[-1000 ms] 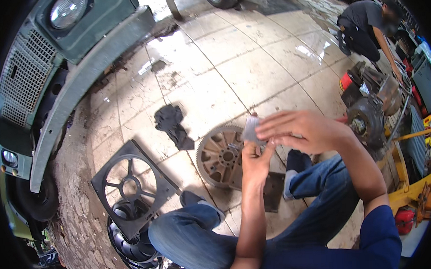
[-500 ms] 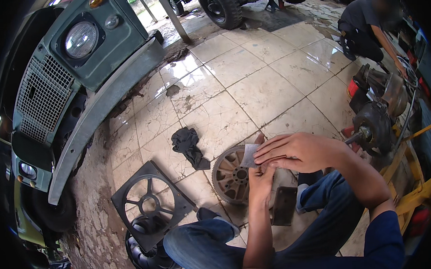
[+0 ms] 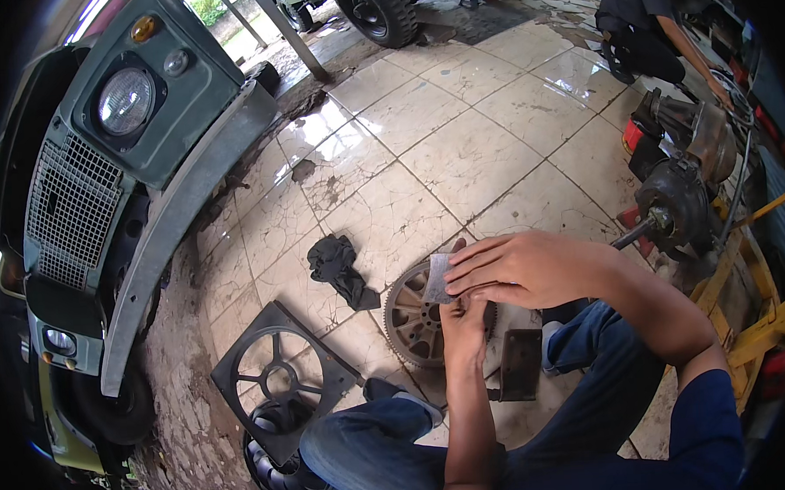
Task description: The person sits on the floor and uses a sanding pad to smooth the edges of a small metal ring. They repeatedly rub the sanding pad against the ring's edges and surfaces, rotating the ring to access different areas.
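Note:
My right hand is closed over a small grey sheet that looks like sandpaper, its fingers laid together across the sheet. My left hand is just underneath, thumb side up, and its fingers are mostly hidden by the right hand. It seems to grip something; a brownish tip shows beyond the sheet, but I cannot make out what it is. Below both hands a toothed flywheel lies flat on the tiles, partly covered by the left wrist. A dark rectangular metal tray rests to its right.
A black crumpled cloth and a black fan shroud lie on the left, with fan blades beneath. A green vehicle's bumper borders the left side. On the right stand a greasy axle assembly and yellow stand; another person crouches beyond.
The whole view has shifted slightly. Both hands and the grey sheet sit a little further left over the flywheel, the right hand still on the sheet.

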Motion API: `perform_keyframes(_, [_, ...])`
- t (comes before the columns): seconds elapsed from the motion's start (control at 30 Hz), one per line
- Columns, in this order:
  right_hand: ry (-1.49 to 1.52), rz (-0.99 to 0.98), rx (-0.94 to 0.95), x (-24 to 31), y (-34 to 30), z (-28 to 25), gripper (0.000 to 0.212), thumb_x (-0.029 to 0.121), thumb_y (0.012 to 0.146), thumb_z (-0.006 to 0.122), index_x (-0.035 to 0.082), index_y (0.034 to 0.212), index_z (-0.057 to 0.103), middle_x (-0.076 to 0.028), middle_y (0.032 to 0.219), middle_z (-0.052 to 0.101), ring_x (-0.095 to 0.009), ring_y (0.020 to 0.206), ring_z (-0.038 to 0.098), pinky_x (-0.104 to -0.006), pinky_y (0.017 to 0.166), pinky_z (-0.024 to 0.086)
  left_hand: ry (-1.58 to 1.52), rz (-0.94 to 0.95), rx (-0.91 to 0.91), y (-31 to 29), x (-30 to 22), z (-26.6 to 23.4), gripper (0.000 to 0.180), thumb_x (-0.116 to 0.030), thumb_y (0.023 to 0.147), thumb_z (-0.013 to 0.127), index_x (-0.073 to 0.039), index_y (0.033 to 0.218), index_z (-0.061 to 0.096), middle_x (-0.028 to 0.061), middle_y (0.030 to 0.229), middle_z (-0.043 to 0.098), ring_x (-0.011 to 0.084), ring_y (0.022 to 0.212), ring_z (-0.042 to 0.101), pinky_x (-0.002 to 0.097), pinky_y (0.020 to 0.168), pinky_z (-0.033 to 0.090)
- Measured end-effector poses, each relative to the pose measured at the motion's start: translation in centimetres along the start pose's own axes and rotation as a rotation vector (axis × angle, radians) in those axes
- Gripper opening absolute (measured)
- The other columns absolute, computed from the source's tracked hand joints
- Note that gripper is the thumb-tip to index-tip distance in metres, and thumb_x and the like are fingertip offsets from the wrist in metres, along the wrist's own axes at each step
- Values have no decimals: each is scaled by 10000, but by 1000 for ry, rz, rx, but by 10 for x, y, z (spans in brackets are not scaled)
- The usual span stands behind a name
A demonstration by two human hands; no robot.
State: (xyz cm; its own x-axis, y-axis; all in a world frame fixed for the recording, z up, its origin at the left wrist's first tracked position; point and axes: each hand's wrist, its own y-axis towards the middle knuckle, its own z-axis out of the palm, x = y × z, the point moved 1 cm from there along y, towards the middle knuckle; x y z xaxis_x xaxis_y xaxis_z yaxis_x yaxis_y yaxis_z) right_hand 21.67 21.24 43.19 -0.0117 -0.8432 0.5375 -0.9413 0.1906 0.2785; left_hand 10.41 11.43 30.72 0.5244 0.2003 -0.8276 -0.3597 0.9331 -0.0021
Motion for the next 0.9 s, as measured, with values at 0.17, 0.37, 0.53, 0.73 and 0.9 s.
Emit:
perform_keyframes(0.17, [-53,56,12,-6,-1,-4,302,236,962,526,61,1150,685,-78,1246,645,-241,1217,554,-352,1007,459,-42,35,-6,3,-4,6,254,-82,955,614,-5,1196,590,74,1181,617,125,1113,555,294,1010,395])
perform_keyframes(0.37, [-13,78,16,-13,1,-10,288,209,946,550,70,1162,680,-81,1245,645,-251,1202,565,-368,998,465,-10,23,-7,3,-8,6,279,-97,951,625,0,1208,581,81,1205,612,139,1133,547,307,1017,392])
perform_keyframes(0.53, [121,19,66,-1,2,-9,296,143,932,585,79,1212,659,-73,1270,633,-252,1229,550,-376,1036,443,-117,45,-47,0,-14,20,301,-116,947,637,0,1219,580,84,1205,615,145,1146,542,312,1017,393])
perform_keyframes(0.73, [1,73,57,-6,0,-8,298,209,956,538,82,1192,666,-64,1267,635,-249,1217,556,-365,1028,449,-68,1,-7,2,-4,5,357,-48,934,638,49,1263,541,92,1246,562,120,1120,530,266,979,414])
perform_keyframes(0.9, [-20,51,-18,-6,2,-10,309,224,960,532,86,1206,660,-62,1275,631,-246,1221,556,-360,1023,454,-10,-60,-44,-2,-2,1,256,-64,929,648,10,1169,603,63,1149,619,130,1061,567,289,964,420])
